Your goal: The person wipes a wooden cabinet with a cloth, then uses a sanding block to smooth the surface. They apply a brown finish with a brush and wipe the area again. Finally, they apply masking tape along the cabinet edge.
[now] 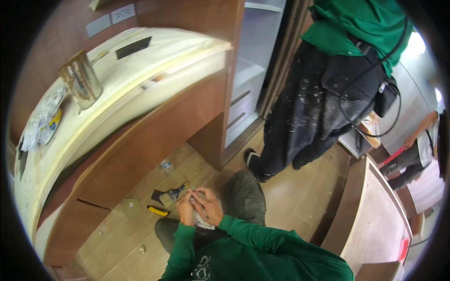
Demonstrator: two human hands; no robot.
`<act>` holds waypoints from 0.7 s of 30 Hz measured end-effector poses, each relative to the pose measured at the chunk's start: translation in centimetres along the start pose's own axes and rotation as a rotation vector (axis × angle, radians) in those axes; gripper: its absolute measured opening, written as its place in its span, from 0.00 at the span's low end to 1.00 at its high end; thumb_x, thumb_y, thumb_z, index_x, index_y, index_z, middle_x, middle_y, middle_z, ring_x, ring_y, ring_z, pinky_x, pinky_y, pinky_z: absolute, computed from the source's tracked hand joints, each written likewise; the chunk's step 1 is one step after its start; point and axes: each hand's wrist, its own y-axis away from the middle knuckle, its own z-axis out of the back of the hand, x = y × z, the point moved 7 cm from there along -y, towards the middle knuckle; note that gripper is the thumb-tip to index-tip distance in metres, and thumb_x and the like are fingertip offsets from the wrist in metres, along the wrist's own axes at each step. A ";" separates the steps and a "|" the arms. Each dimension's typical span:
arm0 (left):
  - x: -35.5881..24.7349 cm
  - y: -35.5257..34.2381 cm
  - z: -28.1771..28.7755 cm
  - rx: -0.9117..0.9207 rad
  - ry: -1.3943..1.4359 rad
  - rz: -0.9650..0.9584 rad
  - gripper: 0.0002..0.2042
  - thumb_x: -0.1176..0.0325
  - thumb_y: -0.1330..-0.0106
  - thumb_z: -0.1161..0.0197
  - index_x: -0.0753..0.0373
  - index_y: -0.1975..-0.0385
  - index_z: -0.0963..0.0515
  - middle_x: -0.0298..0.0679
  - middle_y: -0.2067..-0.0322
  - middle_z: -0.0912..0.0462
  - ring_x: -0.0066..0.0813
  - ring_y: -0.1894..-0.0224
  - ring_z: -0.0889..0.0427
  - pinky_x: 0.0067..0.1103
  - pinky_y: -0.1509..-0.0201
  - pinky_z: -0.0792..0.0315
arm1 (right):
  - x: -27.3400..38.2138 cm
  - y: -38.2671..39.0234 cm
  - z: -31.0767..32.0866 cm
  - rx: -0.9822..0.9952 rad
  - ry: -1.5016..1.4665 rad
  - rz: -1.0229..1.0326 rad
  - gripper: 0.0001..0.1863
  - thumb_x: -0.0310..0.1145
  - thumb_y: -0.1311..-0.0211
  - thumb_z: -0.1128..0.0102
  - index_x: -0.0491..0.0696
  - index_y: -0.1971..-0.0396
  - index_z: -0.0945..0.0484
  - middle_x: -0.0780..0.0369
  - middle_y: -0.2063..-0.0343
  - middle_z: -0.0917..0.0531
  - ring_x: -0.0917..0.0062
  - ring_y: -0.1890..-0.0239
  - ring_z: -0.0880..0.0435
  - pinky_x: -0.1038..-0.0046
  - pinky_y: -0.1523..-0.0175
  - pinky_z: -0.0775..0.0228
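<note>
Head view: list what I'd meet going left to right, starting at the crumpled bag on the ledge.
Crumpled bag, metal can, yellow-and-black tool, left hand, right hand, white drawers, standing co-worker's dark trousers, red bar.

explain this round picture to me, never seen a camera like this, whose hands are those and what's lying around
There is no machine here, just a person's bare hands. This single picture comes from a wide fisheye camera on that person's head, looking down, so straight edges bend.

The left hand and right hand meet over the lap, fingers bent together; whatever they hold is too small to make out. On the tiled floor nearby lies a yellow tool.

On the pale worktop at upper left are a metal can, a dark strip and a crumpled packet. A co-worker in a green top stands ahead, to the right.
</note>
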 end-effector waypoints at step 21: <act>-3.8 1.8 7.8 -0.169 0.218 0.043 0.15 0.60 0.32 0.33 0.64 0.55 0.21 0.37 0.53 0.17 0.30 0.48 0.18 0.34 0.48 0.25 | -4.9 -6.8 8.0 -0.080 -0.886 -0.645 0.18 0.27 0.40 0.40 0.36 0.50 0.21 0.62 0.59 0.14 0.78 0.61 0.17 0.74 0.50 0.24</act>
